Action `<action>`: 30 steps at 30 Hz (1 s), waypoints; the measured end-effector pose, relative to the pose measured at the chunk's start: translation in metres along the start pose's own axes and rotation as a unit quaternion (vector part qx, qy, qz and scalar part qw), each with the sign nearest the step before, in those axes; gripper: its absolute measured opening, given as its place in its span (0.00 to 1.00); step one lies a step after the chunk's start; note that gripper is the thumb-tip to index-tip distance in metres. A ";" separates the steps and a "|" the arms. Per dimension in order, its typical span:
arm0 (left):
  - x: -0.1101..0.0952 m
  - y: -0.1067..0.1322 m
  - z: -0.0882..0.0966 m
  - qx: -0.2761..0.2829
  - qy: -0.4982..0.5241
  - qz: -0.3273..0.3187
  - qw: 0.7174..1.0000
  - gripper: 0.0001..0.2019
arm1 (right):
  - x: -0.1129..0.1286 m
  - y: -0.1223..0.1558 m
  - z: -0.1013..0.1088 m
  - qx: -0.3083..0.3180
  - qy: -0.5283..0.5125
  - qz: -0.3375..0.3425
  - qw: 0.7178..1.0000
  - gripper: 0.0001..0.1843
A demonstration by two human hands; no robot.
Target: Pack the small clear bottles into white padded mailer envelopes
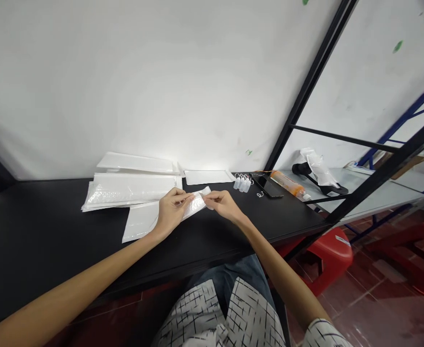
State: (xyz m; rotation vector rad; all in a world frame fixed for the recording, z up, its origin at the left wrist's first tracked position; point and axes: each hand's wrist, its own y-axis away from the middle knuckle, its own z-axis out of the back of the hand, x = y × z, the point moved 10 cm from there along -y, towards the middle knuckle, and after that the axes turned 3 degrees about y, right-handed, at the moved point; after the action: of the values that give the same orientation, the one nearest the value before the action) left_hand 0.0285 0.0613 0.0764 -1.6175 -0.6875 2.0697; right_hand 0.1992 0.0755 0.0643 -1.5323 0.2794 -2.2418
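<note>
A white bubble mailer (144,222) lies slantwise on the black table, its far end lifted slightly between my hands. My left hand (171,209) pinches the top edge of that end with thumb and fingers. Close by on the right, my right hand (224,203) is closed on the corner at the mailer's mouth. Its fingertips hide part of the edge, and I cannot tell what is inside. Behind my left hand is a pile of white bubble mailers (134,185). Another flat white mailer (209,177) rests against the wall.
Several small translucent bottles (242,184) with rings stand right of my hands, near a loose white ring (260,194). Farther right lie a black phone (267,186) and an orange-labelled bottle (287,183). A black metal frame (307,82) rises there; red stools (329,255) stand below.
</note>
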 end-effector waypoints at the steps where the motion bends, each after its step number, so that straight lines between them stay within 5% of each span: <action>1: 0.000 -0.001 0.003 -0.010 0.001 0.000 1.000 0.10 | 0.006 -0.005 0.004 -0.007 0.017 0.021 1.000 0.12; 4: 0.003 -0.005 0.009 -0.020 -0.005 0.002 1.000 0.10 | 0.010 -0.024 0.044 -0.125 0.089 0.035 0.987 0.14; 7: 0.007 -0.009 0.011 -0.003 -0.022 -0.008 1.000 0.10 | 0.009 -0.038 0.086 -0.241 0.288 0.035 0.926 0.11; 11: 0.014 -0.009 0.009 0.019 -0.041 -0.017 0.999 0.10 | -0.011 -0.045 0.125 -0.283 0.470 0.006 0.836 0.12; 14: 0.019 -0.007 0.005 0.029 -0.036 -0.015 0.999 0.10 | -0.027 -0.044 0.147 -0.276 0.526 0.001 0.804 0.09; 21: 0.028 -0.003 -0.003 0.040 -0.028 -0.005 0.999 0.09 | -0.054 -0.048 0.157 -0.205 0.571 -0.030 0.795 0.09; 30: 0.027 -0.002 -0.005 0.053 -0.021 -0.010 0.998 0.09 | -0.048 -0.050 0.143 -0.166 0.586 -0.032 0.792 0.12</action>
State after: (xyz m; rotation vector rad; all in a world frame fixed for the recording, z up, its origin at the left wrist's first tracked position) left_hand 0.0273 0.0794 0.0561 -1.5069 -0.5951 2.0949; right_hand 0.3353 0.1501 0.0971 -0.0043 1.0002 -3.0070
